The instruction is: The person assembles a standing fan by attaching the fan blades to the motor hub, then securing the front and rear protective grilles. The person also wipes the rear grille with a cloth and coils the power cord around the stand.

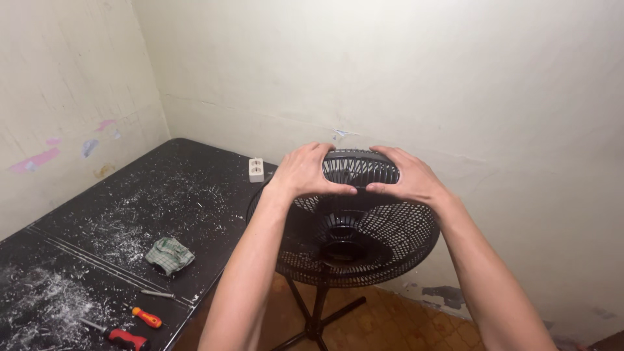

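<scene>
A black pedestal fan stands in front of me, its round rear grille [390, 240] facing up toward the camera. On top sits the black vented motor housing [361, 168]. My left hand [305, 172] clasps the housing's left side and my right hand [409, 177] clasps its right side, thumbs meeting along the near edge. The fan's pole and cross-shaped base [316, 325] rest on the tiled floor below.
A black table [162, 188] dusted with white shavings runs along the left wall. On it lie a crumpled checked cloth [169, 255], an orange-handled screwdriver [146, 317], a red-handled screwdriver [120, 336] and a white socket block [256, 169]. Pale walls close the corner.
</scene>
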